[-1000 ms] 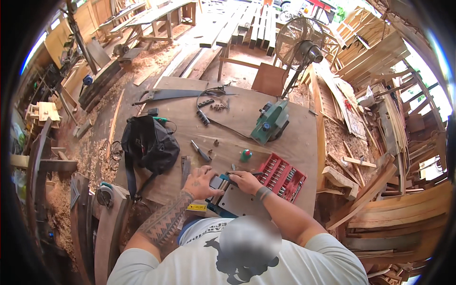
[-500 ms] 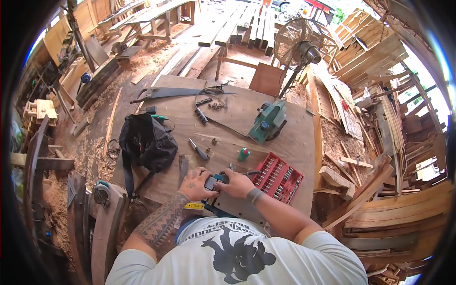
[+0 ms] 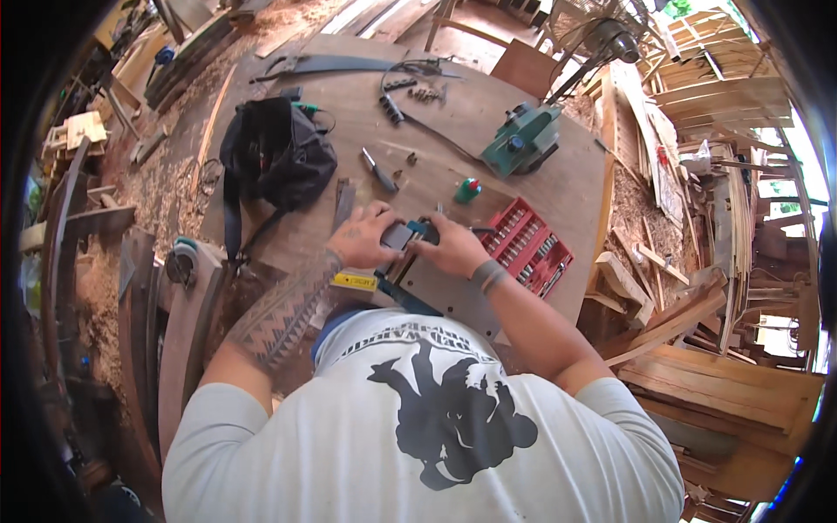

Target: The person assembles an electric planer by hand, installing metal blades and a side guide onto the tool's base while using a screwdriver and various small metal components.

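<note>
Dark grey power tool, blocky and smooth with a teal part at its right end, lying near the front edge of the plywood workbench, long axis running roughly left to right across the bench, teal end pointing toward the red bit case. Resting partly over a flat grey board with small holes along its edge. Finer detail of the tool hidden by the fingers.

Left hand curling around the tool's left end, fingers bent, tattooed forearm angling in from the lower left. Right hand clasping the teal end from the right, knuckles up, dark band on the wrist, forearm coming in from the lower right. Both hands grasping the tool, nearly touching each other.

Sitting just right of the hands: red bit case, open, rectangular, holding rows of metal bits. Lying well apart on the far side: green electric planer, boxy and glossy. Slumping to the left: black fabric bag, soft and creased. Peeking out beneath the left wrist: yellow tape measure.
</note>
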